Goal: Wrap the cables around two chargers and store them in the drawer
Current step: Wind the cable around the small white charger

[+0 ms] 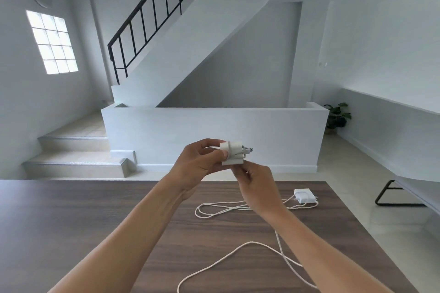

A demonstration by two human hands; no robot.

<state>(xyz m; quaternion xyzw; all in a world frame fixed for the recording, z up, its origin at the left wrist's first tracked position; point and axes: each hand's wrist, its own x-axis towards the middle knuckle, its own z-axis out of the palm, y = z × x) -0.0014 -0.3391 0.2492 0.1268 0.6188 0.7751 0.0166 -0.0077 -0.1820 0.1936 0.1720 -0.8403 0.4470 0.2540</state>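
Observation:
My left hand (pixel 202 162) grips a white charger (pixel 232 152) held up above the table's far edge, its plug pins pointing right. A turn of white cable lies around the charger. My right hand (pixel 256 188) pinches that cable just below the charger. The rest of this cable (pixel 238 250) hangs down and loops over the dark wooden table (pixel 71 221). A second white charger (pixel 304 195) lies on the table at the far right, its cable (pixel 219 209) in loose loops to its left. No drawer is in view.
Beyond the table stand a low white wall (pixel 214 133), steps (pixel 76 150) at the left and a staircase with a black railing (pixel 152 14). A potted plant (pixel 337 116) and a bench with a black leg (pixel 390 195) are at the right.

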